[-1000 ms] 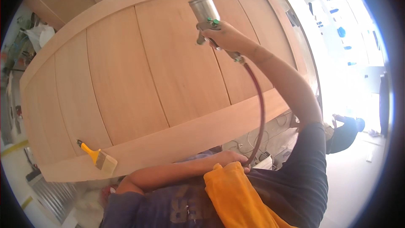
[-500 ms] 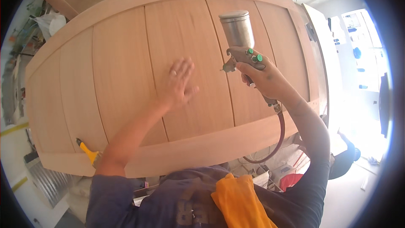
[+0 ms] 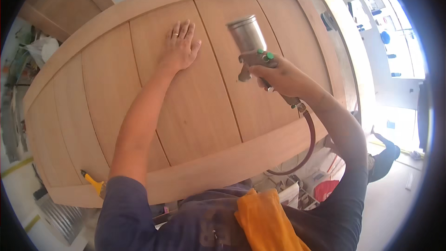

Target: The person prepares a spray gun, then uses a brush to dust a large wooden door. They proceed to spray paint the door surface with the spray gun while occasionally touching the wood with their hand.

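A large wooden door panel point(image 3: 200, 116) with vertical grooves and a raised frame lies in front of me. My left hand point(image 3: 180, 46) rests on its far middle part, fingers stretched out and palm down, with a ring on one finger. In my right hand point(image 3: 281, 75) is a spray gun point(image 3: 260, 59), held above the panel. The gun has a metal cup point(image 3: 247, 33) on top, green knobs and a dark red hose point(image 3: 310, 142) running from its handle. Its nozzle points left, and the cup tilts to the left.
A yellow-handled paintbrush point(image 3: 93, 182) lies at the panel's near left edge. Another wooden panel point(image 3: 65, 2) stands at the far left. A long pale board point(image 3: 346, 42) is on the right. Another person point(image 3: 384, 160) is at the far right. An orange cloth point(image 3: 267, 221) hangs on my chest.
My left hand has slid farther away across the panel and slightly left. The spray gun in my right hand has shifted a little left and tilted. The whole view has turned slightly.
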### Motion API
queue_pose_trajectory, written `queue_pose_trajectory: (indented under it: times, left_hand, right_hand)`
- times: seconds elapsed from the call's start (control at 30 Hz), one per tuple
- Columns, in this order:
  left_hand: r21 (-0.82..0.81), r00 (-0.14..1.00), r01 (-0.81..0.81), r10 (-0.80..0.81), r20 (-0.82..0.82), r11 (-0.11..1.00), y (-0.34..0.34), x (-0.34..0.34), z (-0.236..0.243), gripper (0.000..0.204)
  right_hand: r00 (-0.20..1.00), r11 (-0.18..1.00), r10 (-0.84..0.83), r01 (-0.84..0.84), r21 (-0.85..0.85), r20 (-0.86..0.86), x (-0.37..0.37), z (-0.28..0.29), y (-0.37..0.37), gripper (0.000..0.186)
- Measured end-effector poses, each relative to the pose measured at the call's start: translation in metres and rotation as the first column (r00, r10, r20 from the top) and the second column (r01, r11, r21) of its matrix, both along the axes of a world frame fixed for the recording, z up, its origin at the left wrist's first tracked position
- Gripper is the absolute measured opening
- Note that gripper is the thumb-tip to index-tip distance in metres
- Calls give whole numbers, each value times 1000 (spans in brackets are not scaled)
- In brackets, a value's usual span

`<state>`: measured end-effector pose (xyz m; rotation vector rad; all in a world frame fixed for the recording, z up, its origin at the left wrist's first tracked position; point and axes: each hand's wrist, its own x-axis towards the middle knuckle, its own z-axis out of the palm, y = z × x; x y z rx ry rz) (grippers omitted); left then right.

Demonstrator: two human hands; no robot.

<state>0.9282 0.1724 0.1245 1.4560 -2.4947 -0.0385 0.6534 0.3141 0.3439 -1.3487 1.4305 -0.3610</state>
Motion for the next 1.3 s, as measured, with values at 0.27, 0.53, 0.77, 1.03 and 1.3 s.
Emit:
queue_pose_trajectory:
  times: [0.27,0.53,0.77,1.03,1.3]
  left_hand:
    - [22,997,60,-59,-54,998,20,-24,19,74]
    - [99,999,-43,46,-26,994,19,-32,25,78]
    - [50,992,-128,128,3,991,-1,-55,20,79]
    - [20,988,-154,154,11,988,-41,-73,9,82]
    - [50,986,-163,160,43,985,-60,-79,10,82]
  right_hand:
    - [998,991,58,-54,-119,38,1,-47,-47,36]
    - [995,963,-78,60,-262,-57,7,-68,-182,35]
    - [965,804,-214,263,-534,154,-17,-96,-233,37]
    - [989,929,-142,122,-350,-31,-75,-87,-219,30]
    - [979,991,-20,-8,-134,-203,-98,-32,-67,35]
